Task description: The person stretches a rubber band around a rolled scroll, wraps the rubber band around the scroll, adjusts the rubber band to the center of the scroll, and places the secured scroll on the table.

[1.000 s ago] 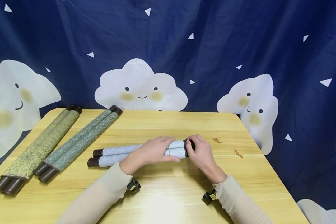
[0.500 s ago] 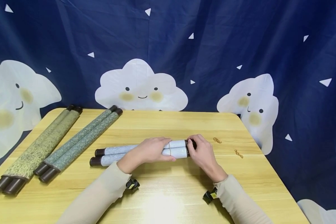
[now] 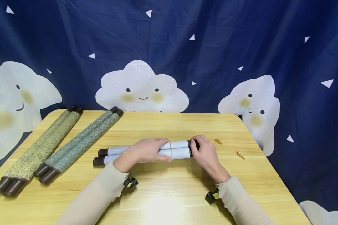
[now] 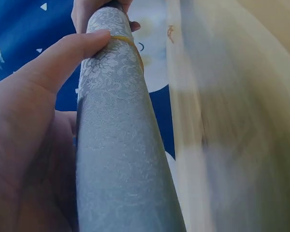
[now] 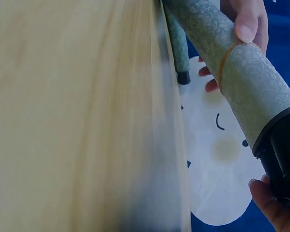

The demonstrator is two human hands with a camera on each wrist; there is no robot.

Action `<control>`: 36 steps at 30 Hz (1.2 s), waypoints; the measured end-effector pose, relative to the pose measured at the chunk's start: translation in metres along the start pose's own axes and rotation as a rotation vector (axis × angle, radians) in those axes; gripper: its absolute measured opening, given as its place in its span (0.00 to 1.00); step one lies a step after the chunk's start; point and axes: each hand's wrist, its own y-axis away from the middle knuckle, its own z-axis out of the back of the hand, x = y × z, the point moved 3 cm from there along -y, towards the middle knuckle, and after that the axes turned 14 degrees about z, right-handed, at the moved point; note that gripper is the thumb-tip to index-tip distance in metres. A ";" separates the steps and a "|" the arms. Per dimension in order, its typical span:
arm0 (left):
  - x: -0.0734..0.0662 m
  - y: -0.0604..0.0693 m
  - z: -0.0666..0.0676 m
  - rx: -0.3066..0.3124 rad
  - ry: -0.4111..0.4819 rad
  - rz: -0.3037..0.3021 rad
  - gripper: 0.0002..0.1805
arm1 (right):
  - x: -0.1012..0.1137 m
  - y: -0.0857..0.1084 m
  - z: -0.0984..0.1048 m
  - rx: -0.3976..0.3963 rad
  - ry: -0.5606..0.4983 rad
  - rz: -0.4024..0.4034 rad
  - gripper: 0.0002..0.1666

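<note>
A pale blue patterned scroll (image 3: 181, 152), rolled from both ends into two rods with dark brown knobs, lies crosswise in front of me in the head view. My left hand (image 3: 146, 150) grips it around the middle. Close by its thumb, a thin tan rubber band (image 3: 170, 150) circles both rolls; the left wrist view shows the thumb tip touching this band (image 4: 128, 40). At the scroll's right end, my right hand (image 3: 205, 153) holds the dark knobs (image 5: 282, 154). Part of its fingers is hidden behind them.
A green scroll (image 3: 84, 143) and an olive-yellow scroll (image 3: 42, 143) lie slanted on the left of the wooden table (image 3: 169, 122). Two loose rubber bands, one farther back (image 3: 218, 141) and one nearer (image 3: 240, 155), lie at the right. A dark blue cloud-print curtain (image 3: 214, 47) hangs behind.
My left hand has slid left along the scroll, uncovering more of its right part. The scroll has shifted slightly right with my right hand, and the band sits a little farther from the right end.
</note>
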 end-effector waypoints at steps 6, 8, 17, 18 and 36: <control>-0.008 0.001 -0.002 -0.051 0.006 -0.043 0.53 | 0.003 0.001 0.000 -0.008 0.009 0.007 0.08; -0.013 0.000 -0.003 -0.087 -0.001 -0.079 0.55 | 0.005 0.001 0.000 -0.012 0.014 0.016 0.08; -0.015 -0.002 -0.007 -0.074 -0.025 -0.113 0.48 | 0.007 0.001 0.001 -0.020 0.014 0.020 0.08; -0.014 -0.002 -0.006 -0.070 -0.022 -0.114 0.48 | 0.007 0.001 0.001 -0.018 0.014 0.019 0.08; -0.002 0.002 0.006 -0.037 0.011 -0.048 0.38 | 0.002 0.000 0.002 -0.007 0.020 0.008 0.09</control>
